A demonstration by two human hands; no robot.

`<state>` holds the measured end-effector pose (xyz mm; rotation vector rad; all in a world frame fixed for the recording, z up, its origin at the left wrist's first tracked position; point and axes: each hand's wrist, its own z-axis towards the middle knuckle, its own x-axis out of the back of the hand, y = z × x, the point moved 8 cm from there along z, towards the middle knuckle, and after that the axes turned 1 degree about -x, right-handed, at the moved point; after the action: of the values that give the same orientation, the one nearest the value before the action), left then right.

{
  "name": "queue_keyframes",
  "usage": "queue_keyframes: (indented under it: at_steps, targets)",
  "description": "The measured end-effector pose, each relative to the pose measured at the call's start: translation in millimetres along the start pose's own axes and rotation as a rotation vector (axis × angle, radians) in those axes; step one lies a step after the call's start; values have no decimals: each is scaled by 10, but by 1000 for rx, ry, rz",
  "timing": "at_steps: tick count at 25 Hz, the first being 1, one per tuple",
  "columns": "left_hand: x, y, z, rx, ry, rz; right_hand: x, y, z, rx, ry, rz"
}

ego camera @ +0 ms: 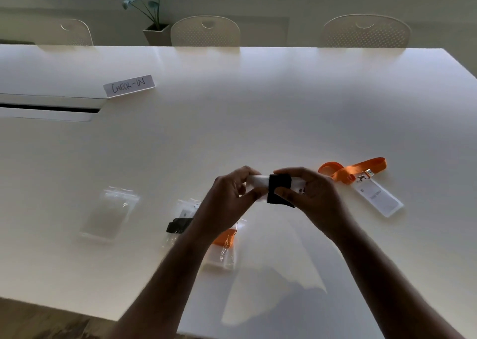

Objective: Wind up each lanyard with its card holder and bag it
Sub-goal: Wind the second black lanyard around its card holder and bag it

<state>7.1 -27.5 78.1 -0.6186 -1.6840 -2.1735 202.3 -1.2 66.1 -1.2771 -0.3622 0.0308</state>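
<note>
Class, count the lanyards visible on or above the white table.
4: a black fabric lanyard wound round the card holder in both hands; a loose orange one at right; a bagged black one and a bagged orange one under the forearm. Others may be hidden.

Dim backlit scene, glare on the table point(258, 93), softly blurred edges.

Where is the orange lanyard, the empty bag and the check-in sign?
orange lanyard point(361, 167): head view, on its strap, right of the hands.
empty bag point(108, 216): head view, on its clear middle.
check-in sign point(129, 86): head view, on the handwritten words.
</note>
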Motion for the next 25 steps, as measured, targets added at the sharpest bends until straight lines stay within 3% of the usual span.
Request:
queue_keyframes:
  at_steps: [7,12,17,25]
  targets:
    - [512,-396,-237,139,143,-27,-490,280,66,-143,24,190]
    - [1240,-843,-518,201,437,644,-737,355,102,-183,17,226]
    - [1760,-1339,-862,351,518,943,-911,360,152,-196,29,241]
    - [2020,-1805,-1169,467,514,932,-1152,412,213,-208,18,221]
